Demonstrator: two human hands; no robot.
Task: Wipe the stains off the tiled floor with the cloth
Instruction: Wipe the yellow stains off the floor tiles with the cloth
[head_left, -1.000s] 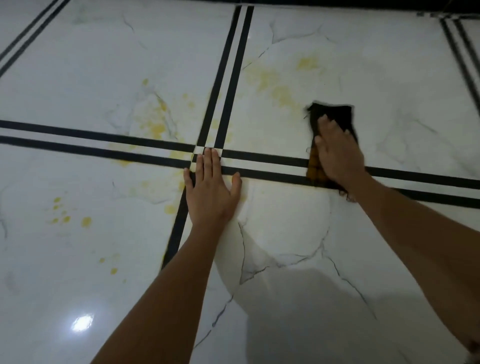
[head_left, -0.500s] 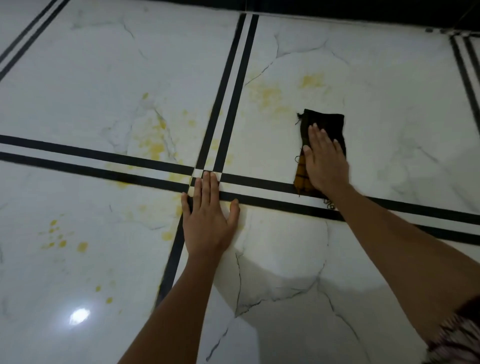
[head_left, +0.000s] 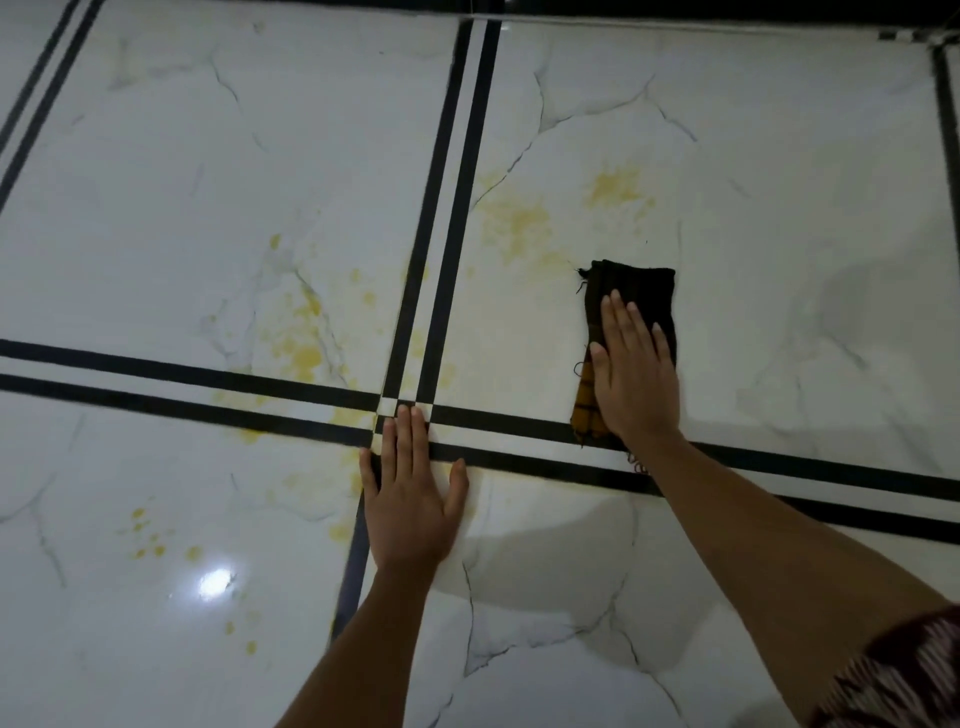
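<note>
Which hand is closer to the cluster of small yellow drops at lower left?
Left. The left hand rests flat just right of the drops; the right hand presses the cloth much farther right.

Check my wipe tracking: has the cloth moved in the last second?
Yes. The cloth slid away from the person. Earlier it crossed both black lines of the band; now it covers only the far line, not the near line.

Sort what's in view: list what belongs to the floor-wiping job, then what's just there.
Part of the job:
- dark cloth, flat under the right hand
- yellow stains beyond the cloth
- yellow stains left of the black stripes
- tiled floor

Just there:
- left hand, braced flat on the tile
- patterned sleeve
</note>
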